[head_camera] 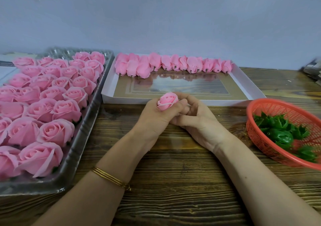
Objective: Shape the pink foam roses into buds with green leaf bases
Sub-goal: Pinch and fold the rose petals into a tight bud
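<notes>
A dark wooden table (173, 182) carried everything. On its left lay a clear plastic tray (79, 138) packed with open pink roses (52, 131) in rows. Beyond the hands sat a shallow white box (225, 102), with a line of shaped buds (173, 64) lying along its far edge. At the right stood an orange mesh basket (255, 133) holding green leaf bases (281, 135).

Near the box's front wall, the left hand (152, 119) had its fingers curled round a single pink rose (167, 101), held above the table with the bloom facing up. The right hand (196, 119) pressed in from the other side, fingers curled against the left fingers; whether it gripped the rose could not be told. Thin gold bangles (111, 178) circled the left forearm.
</notes>
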Action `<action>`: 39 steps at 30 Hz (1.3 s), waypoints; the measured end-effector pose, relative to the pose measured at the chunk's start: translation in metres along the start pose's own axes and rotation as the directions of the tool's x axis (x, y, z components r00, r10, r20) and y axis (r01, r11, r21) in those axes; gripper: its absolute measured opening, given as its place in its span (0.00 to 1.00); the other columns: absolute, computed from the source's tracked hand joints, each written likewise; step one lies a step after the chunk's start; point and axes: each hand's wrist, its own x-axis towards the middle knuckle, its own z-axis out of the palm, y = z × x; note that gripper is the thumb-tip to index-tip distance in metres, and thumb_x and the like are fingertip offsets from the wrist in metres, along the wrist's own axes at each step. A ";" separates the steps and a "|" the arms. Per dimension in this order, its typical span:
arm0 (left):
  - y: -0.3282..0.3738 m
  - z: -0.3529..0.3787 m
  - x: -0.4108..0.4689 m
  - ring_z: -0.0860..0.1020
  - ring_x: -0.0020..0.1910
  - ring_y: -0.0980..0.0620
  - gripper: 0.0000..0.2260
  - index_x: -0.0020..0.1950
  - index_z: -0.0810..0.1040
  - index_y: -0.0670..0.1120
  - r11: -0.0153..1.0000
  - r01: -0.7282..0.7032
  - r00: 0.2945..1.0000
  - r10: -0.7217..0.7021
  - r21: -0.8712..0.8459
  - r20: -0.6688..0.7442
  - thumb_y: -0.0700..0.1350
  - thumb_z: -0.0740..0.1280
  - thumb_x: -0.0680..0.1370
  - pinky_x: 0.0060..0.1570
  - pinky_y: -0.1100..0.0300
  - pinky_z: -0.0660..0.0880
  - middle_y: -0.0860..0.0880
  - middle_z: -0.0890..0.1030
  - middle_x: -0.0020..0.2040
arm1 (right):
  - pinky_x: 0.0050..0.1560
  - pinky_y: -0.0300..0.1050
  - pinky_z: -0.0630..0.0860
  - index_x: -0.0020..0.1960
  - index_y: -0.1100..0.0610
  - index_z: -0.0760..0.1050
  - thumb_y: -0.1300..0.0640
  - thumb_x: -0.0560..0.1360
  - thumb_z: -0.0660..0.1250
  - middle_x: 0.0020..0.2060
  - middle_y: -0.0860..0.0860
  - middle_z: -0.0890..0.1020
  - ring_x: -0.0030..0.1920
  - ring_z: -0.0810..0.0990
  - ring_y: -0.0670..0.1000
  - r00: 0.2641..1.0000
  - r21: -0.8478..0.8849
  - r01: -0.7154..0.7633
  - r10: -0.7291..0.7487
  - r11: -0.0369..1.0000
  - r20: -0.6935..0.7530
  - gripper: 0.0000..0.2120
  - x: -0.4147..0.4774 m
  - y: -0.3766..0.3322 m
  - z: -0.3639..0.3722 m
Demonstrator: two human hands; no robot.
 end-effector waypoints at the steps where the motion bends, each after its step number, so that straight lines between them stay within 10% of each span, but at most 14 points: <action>1: 0.000 0.001 0.000 0.82 0.48 0.46 0.04 0.49 0.82 0.41 1.000 0.002 1.000 -0.003 -0.009 -0.030 0.41 0.69 0.78 0.58 0.48 0.77 0.42 0.84 0.46 | 0.53 0.46 0.80 0.68 0.66 0.67 0.83 0.67 0.63 0.49 0.63 0.79 0.47 0.79 0.56 1.000 -0.012 0.007 -0.007 1.000 -0.010 0.31 0.000 0.001 0.001; 11: -0.002 0.005 0.001 0.83 0.41 0.49 0.07 0.38 0.85 0.45 1.000 -0.012 0.994 0.011 -0.010 -0.108 0.37 0.72 0.74 0.46 0.56 0.81 0.44 0.85 0.39 | 0.46 0.38 0.79 0.62 0.57 0.70 0.84 0.64 0.66 0.43 0.54 0.82 0.41 0.79 0.50 0.985 -0.177 0.082 -0.107 0.981 -0.133 0.33 0.002 0.008 0.008; 21: -0.005 0.003 0.002 0.79 0.33 0.58 0.07 0.37 0.81 0.43 0.998 -0.056 0.997 0.057 0.021 -0.043 0.36 0.70 0.76 0.35 0.68 0.73 0.51 0.82 0.34 | 0.46 0.40 0.80 0.65 0.67 0.70 0.85 0.67 0.62 0.45 0.56 0.84 0.45 0.83 0.50 0.998 -0.101 0.042 -0.047 0.994 -0.046 0.30 0.001 0.005 0.001; 31: -0.005 0.004 0.001 0.83 0.44 0.47 0.03 0.43 0.83 0.39 1.000 -0.016 0.997 0.017 0.010 -0.078 0.39 0.72 0.75 0.54 0.49 0.79 0.40 0.85 0.43 | 0.46 0.39 0.79 0.63 0.56 0.72 0.74 0.58 0.70 0.47 0.52 0.84 0.45 0.83 0.48 0.990 -0.187 0.074 -0.094 0.980 -0.104 0.35 0.003 0.010 0.002; 39: -0.004 0.003 0.001 0.79 0.42 0.52 0.02 0.43 0.82 0.41 0.997 -0.021 0.998 0.025 0.081 -0.056 0.38 0.72 0.75 0.45 0.58 0.76 0.43 0.83 0.42 | 0.48 0.42 0.80 0.66 0.65 0.70 0.84 0.65 0.62 0.48 0.55 0.83 0.48 0.81 0.52 0.999 -0.105 0.023 -0.027 0.994 -0.042 0.32 0.001 0.004 0.000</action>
